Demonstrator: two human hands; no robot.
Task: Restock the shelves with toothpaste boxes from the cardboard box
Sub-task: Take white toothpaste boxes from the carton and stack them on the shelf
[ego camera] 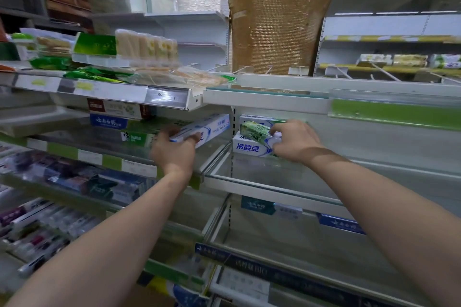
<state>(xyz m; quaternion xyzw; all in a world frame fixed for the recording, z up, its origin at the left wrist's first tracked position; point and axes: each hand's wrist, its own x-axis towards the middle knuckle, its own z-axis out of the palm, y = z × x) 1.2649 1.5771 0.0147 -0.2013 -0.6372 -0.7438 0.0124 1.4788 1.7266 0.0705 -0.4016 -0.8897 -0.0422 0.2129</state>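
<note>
My left hand (174, 151) grips one end of a long white-and-blue toothpaste box (207, 129) over the left shelf (139, 161). The box points up and to the right. My right hand (294, 141) holds a green-and-white toothpaste box (255, 131), tilted, against a small stack at the left end of the right shelf (274, 183). That stack has a white-and-blue box (249, 148) at the bottom and another box behind the green one. The cardboard box is out of view.
Stacked toothpaste boxes (117, 119) lie behind my left hand. The shelf above (119, 92) carries green packets and wrapped goods. Lower shelves hold several boxes (82, 182) on the left and blue boxes (339, 223) on the right. A gold mesh pillar (277, 20) rises behind.
</note>
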